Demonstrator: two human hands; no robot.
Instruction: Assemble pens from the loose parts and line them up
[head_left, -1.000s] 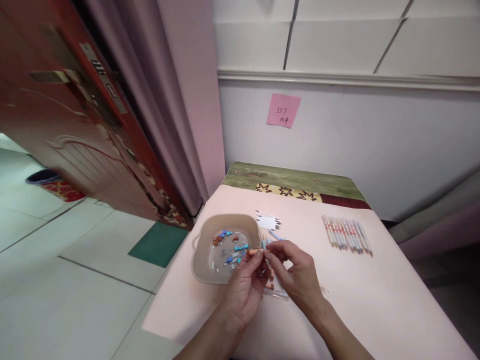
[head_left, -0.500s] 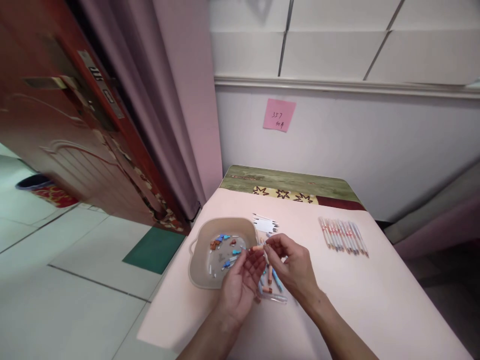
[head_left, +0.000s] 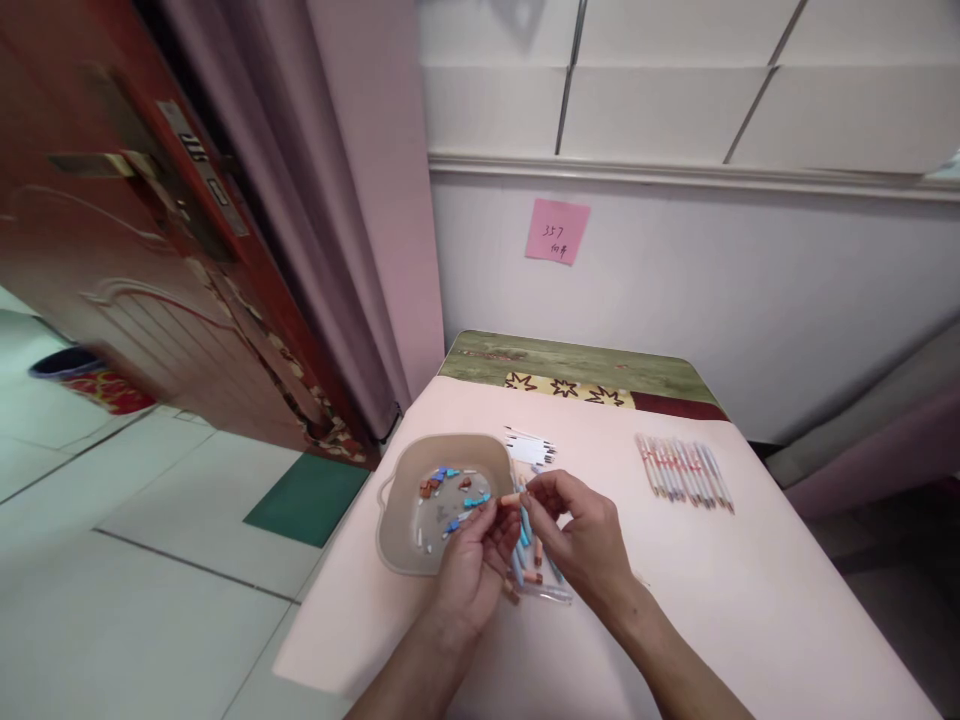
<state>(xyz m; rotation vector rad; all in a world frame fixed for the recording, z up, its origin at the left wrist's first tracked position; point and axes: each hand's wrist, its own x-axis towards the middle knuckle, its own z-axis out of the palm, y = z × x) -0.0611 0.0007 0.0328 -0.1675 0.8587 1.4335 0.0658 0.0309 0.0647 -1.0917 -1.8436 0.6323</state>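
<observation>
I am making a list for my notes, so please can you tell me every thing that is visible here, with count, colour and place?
Table: one, pale pink top, centre and right.
Tray: one, beige, left part of the table.
Small pen parts: many, blue, brown and white, inside the tray.
Loose pen barrels: several, blue, orange and clear, on the table below the hands.
White refills: small bunch, white with dark tips, behind the tray.
Finished pens: a row, count unclear, white with red, right part of the table.
Sticky note: one, pink, on the wall.
Door: one, red-brown, left.
Curtain: one, mauve, beside the door.
Left hand: pinches a small blue part.
Right hand: holds an orange piece at the fingertips.
</observation>
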